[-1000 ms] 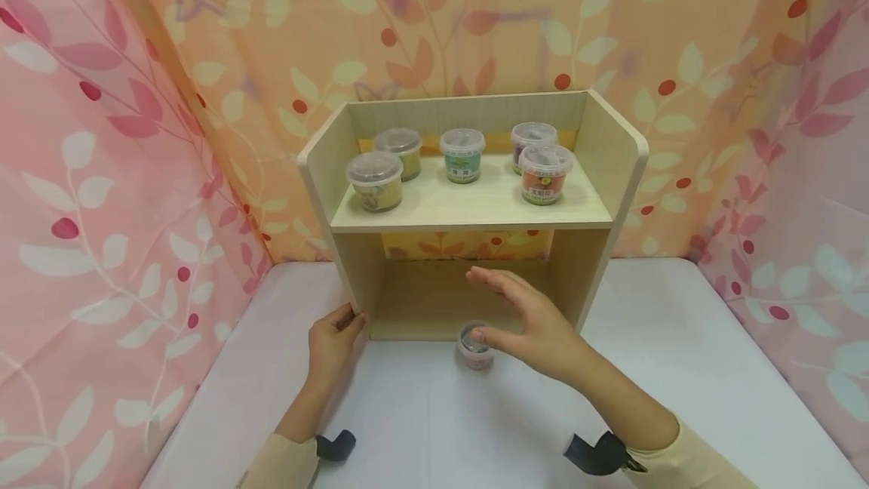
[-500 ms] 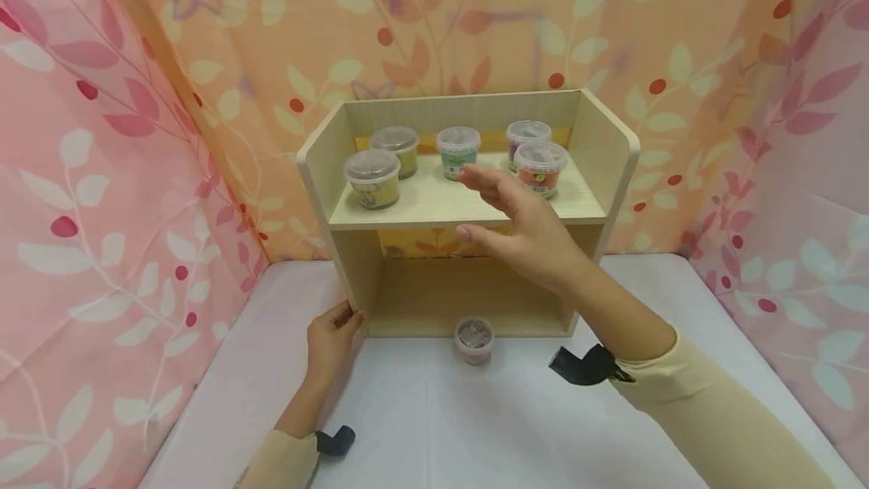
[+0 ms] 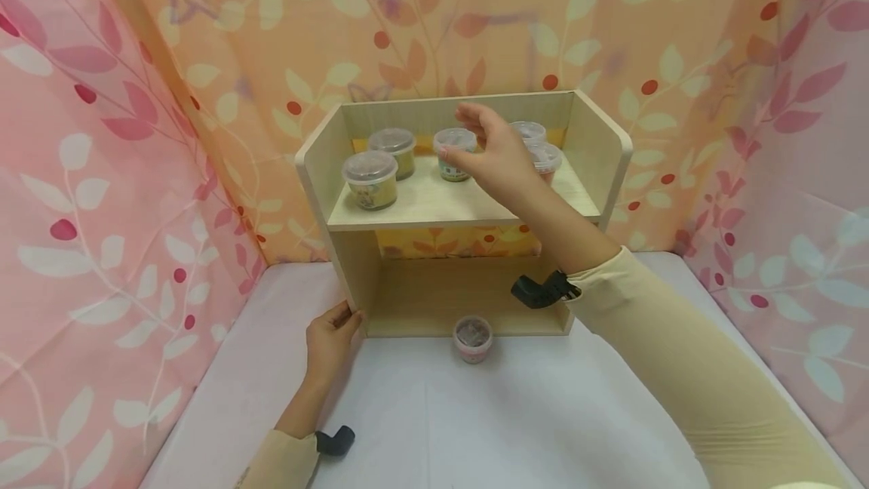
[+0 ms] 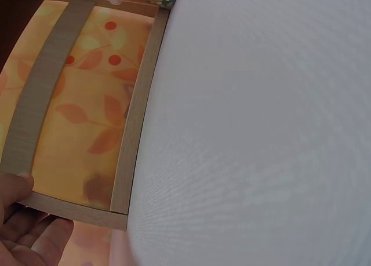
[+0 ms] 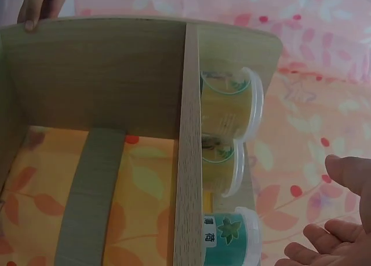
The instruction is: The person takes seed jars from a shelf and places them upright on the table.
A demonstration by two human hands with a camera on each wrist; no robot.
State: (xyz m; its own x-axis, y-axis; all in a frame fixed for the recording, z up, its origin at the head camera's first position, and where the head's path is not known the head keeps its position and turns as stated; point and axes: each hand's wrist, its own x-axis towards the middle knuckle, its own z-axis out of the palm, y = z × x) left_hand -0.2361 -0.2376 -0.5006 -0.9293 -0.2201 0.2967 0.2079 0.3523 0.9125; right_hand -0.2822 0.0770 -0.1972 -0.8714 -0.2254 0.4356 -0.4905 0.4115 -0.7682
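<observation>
My right hand (image 3: 501, 164) is raised at the upper board of a small wooden shelf (image 3: 428, 208), thumb and fingers spread beside a clear-lidded tub with a teal label (image 3: 453, 172). Seen from the right wrist, the fingers (image 5: 313, 246) are apart from the teal tub (image 5: 232, 243) and hold nothing. At the lower left, my left hand (image 3: 329, 345) pinches the front edge of the shelf's side panel (image 4: 69, 209), thumb on one face and fingers on the other. A pinkish tub (image 3: 473, 342) stands on the white cloth at the shelf's front edge.
Two tubs with yellowish contents (image 3: 372, 193) stand at the left of the upper board. At its right, an orange-labelled tub (image 3: 547, 161) and a tub behind it (image 3: 529, 130) are partly covered by my right hand. Patterned curtains (image 3: 434, 36) surround the table.
My right hand has risen from above the pinkish tub to the teal-labelled tub on the upper board. The left hand keeps its grip on the side panel. The tubs stay where they were.
</observation>
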